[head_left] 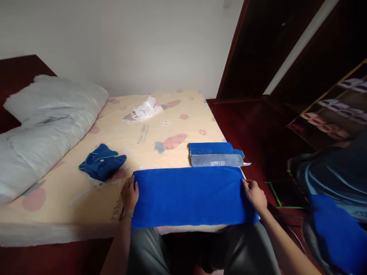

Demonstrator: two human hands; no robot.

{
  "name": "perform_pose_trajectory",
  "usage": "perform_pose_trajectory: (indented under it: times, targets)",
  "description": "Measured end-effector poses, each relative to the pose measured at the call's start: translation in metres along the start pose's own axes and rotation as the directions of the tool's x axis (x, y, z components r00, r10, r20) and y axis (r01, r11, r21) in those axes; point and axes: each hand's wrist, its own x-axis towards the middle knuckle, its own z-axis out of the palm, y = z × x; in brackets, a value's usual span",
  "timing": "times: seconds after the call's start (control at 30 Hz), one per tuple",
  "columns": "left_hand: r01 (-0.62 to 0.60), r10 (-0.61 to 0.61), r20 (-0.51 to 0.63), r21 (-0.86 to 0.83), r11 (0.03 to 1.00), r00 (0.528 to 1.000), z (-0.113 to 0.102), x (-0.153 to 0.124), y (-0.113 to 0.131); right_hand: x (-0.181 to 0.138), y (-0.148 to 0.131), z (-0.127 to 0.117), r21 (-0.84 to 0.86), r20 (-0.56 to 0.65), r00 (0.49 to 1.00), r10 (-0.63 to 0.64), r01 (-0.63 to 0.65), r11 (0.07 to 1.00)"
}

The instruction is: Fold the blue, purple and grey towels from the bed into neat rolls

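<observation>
A bright blue towel (pixel 189 196) lies flat as a wide rectangle along the front edge of the bed, its near side reaching my knees. At its upper left corner, my left hand (pixel 130 194) has its fingers closed on the edge. Opposite, my right hand (pixel 255 194) pinches the right edge between thumb and fingers. Just beyond the towel lie a rolled blue cloth (pixel 210 147) and a grey roll (pixel 216 160) with white lettering and a small white tag. A crumpled dark blue cloth (pixel 102 162) with green trim sits to the left.
The bed (pixel 172 130) has a cream sheet with carrot prints. A white plastic bag (pixel 147 108) lies near the wall, and a grey quilt (pixel 57 114) is bunched at left. On the right are a slipper rack (pixel 329 110) and blue fabric (pixel 338 229) over something dark.
</observation>
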Motion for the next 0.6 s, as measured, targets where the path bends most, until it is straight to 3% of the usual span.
perform_pose_trajectory:
  times: [0.07,0.17,0.27,0.43,0.53,0.6]
  targets:
    - [0.054,-0.053,-0.013,0.066,0.996,0.999,-0.009,-0.042,-0.011,-0.029,0.027,0.002,-0.052,0.037,0.999,-0.006,0.008,0.999]
    - [0.241,-0.239,-0.034,0.138,0.961,0.970,-0.019,-0.099,-0.028,-0.063,0.062,0.005,-0.102,0.073,0.997,0.014,-0.007,0.995]
    - [0.315,-0.316,-0.013,0.104,0.943,0.949,-0.021,-0.127,-0.036,-0.073,0.082,0.007,-0.047,0.082,0.997,-0.003,0.007,0.999]
    - [0.217,-0.219,0.036,0.038,0.975,0.975,-0.021,-0.122,-0.041,-0.048,0.101,0.007,0.061,0.053,0.999,0.006,-0.010,0.998]
    - [0.135,-0.146,0.071,0.146,0.980,0.987,-0.027,-0.113,-0.047,-0.032,0.104,0.004,0.054,0.101,0.993,-0.060,0.055,0.997]
    - [0.087,-0.103,0.059,0.228,0.970,0.993,-0.031,-0.100,-0.049,-0.019,0.093,-0.001,0.072,0.056,0.990,-0.127,0.122,0.990]
